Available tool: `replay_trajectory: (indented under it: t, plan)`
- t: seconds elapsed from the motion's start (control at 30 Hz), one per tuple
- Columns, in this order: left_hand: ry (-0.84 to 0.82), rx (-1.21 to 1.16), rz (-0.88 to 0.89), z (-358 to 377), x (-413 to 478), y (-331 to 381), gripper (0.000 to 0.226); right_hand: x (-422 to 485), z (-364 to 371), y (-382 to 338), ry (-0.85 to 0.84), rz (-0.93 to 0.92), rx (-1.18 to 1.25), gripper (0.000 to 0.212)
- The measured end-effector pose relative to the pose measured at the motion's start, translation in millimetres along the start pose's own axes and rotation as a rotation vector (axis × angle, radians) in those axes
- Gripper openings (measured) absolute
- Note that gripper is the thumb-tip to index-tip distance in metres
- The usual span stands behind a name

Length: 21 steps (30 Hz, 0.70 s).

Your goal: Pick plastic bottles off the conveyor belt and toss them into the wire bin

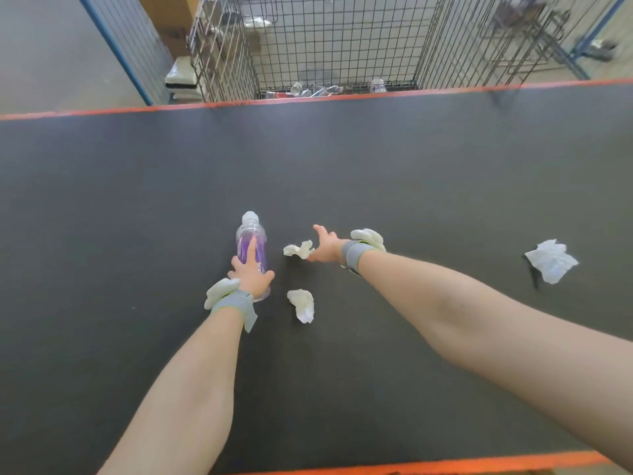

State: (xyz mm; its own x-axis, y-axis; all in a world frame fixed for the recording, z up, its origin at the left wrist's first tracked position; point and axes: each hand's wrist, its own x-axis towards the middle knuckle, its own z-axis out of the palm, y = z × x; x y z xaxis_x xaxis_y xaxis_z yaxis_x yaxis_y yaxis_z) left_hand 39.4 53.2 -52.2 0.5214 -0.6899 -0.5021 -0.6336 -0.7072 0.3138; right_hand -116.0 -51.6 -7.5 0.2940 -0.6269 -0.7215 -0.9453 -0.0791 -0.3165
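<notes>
Fingers [252,250] of the left hand [251,274] wrap the bottle [251,234] lying on the belt [342,166], cap pointing toward the bin [342,46] ahead. Right hand [325,246] hovers spread and empty beside it.

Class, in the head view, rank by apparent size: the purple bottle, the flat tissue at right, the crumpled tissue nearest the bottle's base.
1. purple bottle
2. flat tissue
3. crumpled tissue
</notes>
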Motion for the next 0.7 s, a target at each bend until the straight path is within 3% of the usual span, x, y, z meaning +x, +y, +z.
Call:
replay_trajectory:
  t: [0.2,0.33,0.47,0.57,0.7]
  plan:
    - [-0.026,-0.652,-0.012,-30,57,102,0.074,47,-76,-2,0.11,0.061,0.135,0.082]
    - [-0.023,-0.929,-0.028,-62,111,165,0.071,90,-137,-19,0.214,0.047,0.265,0.076]
    - [-0.051,-1.165,0.058,-145,198,245,0.075,146,-218,-51,0.352,-0.056,0.458,0.077]
    - [-0.199,-1.154,0.096,-190,246,281,0.085,177,-264,-71,0.441,-0.145,0.579,0.08]
    - [-0.004,-0.929,0.067,-168,257,273,0.074,197,-265,-69,0.458,-0.116,0.6,0.082]
